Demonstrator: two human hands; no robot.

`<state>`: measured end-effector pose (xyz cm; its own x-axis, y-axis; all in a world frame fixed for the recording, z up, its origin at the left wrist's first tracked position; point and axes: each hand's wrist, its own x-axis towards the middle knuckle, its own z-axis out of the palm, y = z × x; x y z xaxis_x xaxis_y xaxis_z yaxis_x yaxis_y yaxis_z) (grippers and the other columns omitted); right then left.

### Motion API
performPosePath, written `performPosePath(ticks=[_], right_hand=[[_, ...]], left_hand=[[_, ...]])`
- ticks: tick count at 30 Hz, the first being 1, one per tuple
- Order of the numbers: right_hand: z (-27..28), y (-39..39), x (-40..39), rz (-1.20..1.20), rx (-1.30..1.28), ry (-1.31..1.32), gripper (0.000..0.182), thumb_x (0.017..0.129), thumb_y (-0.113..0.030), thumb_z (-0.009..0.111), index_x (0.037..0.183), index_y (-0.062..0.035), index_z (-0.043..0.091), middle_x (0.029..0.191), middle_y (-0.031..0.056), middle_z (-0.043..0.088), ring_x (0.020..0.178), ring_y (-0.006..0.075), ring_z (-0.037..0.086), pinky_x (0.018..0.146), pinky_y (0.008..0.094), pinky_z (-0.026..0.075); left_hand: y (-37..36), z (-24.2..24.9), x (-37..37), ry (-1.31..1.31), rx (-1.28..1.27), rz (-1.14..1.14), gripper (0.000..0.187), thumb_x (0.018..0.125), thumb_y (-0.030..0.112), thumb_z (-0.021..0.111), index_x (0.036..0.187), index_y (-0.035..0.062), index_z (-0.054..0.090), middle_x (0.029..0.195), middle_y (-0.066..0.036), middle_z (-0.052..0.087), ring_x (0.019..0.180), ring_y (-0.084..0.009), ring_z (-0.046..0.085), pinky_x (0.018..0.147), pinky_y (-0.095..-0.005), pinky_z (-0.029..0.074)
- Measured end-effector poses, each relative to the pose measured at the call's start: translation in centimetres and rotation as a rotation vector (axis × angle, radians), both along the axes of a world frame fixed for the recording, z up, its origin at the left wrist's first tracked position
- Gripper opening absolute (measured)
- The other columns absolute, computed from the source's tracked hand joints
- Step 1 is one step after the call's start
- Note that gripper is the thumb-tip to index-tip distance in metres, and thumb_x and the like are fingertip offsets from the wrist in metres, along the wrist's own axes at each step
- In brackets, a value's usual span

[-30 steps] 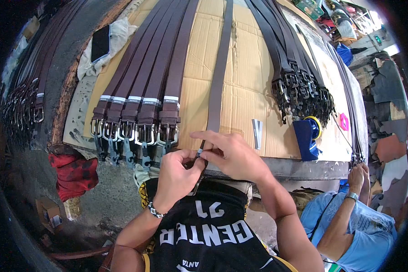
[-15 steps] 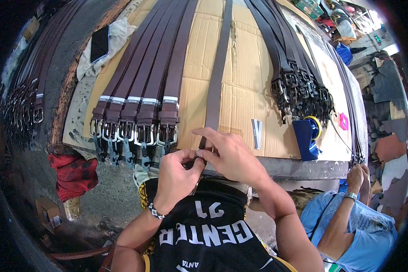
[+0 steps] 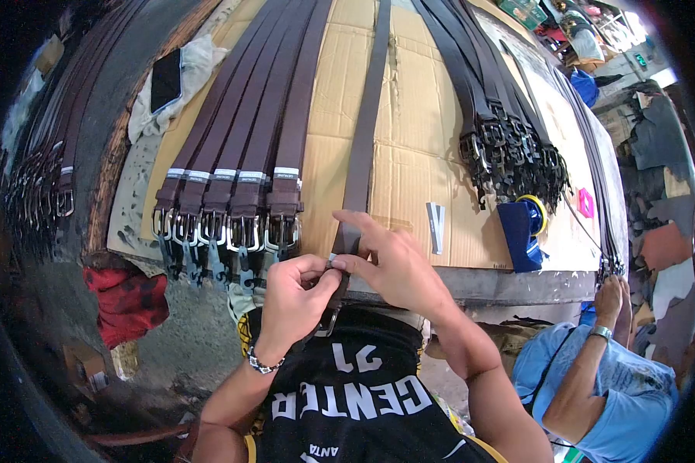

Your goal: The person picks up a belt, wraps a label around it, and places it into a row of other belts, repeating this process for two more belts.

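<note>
Workshop desk [image 3: 517, 282], topped with flattened cardboard sheets [image 3: 409, 154] and crowded with belts laid lengthwise. Left group: five brown belts [image 3: 262, 131] side by side, each with a white band near its silver buckle [image 3: 243, 230], buckles lined up at the near edge of the desk. Right group: a bundle of dark belts [image 3: 479, 85] with black buckles heaped together. Far left, beyond the cardboard: further belts hanging over the edge of the desk, and a black phone [image 3: 164, 79] lying on a white cloth [image 3: 193, 69]. Centre: a single brown belt [image 3: 363, 131], lying alone between the two groups, its near end reaching the edge of the desk. Left hand [image 3: 289, 297], bracelet at the wrist: grip closed on the near end of the single belt, thumb and fingers pinching it just over the desk's edge. Right hand [image 3: 394, 262]: grip closed on the same end, thumb pressed against the left hand's fingertips, index finger stretched out over the strap. Buckle of that belt hanging just below the hands. Smaller items: blue tape dispenser [image 3: 521, 228] near the right edge; small grey strip [image 3: 437, 224] on the cardboard beside the right hand; pink object [image 3: 585, 202] further right. Lower right: another person in a blue shirt [image 3: 618, 393], one hand raised to the desk's corner.
</note>
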<state>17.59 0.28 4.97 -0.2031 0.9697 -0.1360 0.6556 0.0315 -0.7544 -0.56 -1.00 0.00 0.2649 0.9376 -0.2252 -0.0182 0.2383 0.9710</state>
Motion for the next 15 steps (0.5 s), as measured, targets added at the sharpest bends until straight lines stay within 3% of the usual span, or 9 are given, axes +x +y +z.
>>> performPosePath(ticks=[2,5,8,11,15], right_hand=[[0.0,-0.2,0.0,-0.032,-0.039,0.061,0.061,0.089,-0.012,0.074,0.145,-0.0076,0.050,0.061,0.0116,0.056,0.054,0.0222,0.052,0.057,0.0359,0.043],[-0.1,-0.6,0.3,-0.029,-0.103,0.168,0.066,0.090,-0.010,0.071,0.149,-0.0071,0.042,0.072,0.0156,0.063,0.063,0.0276,0.062,0.064,0.0392,0.049],[-1.5,-1.3,0.5,-0.082,-0.101,0.338,0.071,0.090,-0.002,0.069,0.153,-0.0069,0.036,0.080,0.0098,0.064,0.066,0.0169,0.058,0.063,0.0325,0.048],[-2.9,-1.9,1.2,-0.134,-0.247,0.665,0.073,0.091,-0.001,0.067,0.155,-0.0074,0.033,0.089,0.0055,0.065,0.074,0.0122,0.059,0.067,0.0274,0.048],[-3.0,-2.6,1.4,-0.307,-0.229,0.829,0.065,0.094,-0.004,0.067,0.151,-0.0055,0.037,0.091,0.0037,0.064,0.081,0.0095,0.059,0.073,0.0247,0.048]], left_hand=[[-0.1,-0.3,0.0,-0.035,-0.015,0.004,0.013,0.093,0.003,0.066,0.091,-0.0091,0.071,0.077,-0.004,0.072,0.070,-0.0043,0.063,0.061,-0.0214,0.049],[0.1,0.9,-0.1,-0.077,-0.132,0.003,0.012,0.094,0.003,0.066,0.093,-0.0070,0.072,0.077,-0.004,0.072,0.067,-0.0035,0.062,0.055,-0.0202,0.047],[0.0,0.0,-0.6,-0.086,-0.215,-0.056,0.010,0.094,0.003,0.066,0.095,-0.0047,0.073,0.080,-0.005,0.073,0.064,-0.0020,0.061,0.049,-0.0180,0.044],[-0.2,-0.2,-0.4,-0.121,-0.207,-0.041,0.011,0.095,0.005,0.065,0.096,-0.0039,0.073,0.083,-0.006,0.075,0.060,-0.0007,0.058,0.045,-0.0170,0.040],[0.4,-0.1,-0.7,-0.208,-0.176,-0.006,0.015,0.094,0.008,0.063,0.094,-0.0044,0.072,0.083,-0.012,0.075,0.056,-0.0059,0.062,0.043,-0.0186,0.043]])
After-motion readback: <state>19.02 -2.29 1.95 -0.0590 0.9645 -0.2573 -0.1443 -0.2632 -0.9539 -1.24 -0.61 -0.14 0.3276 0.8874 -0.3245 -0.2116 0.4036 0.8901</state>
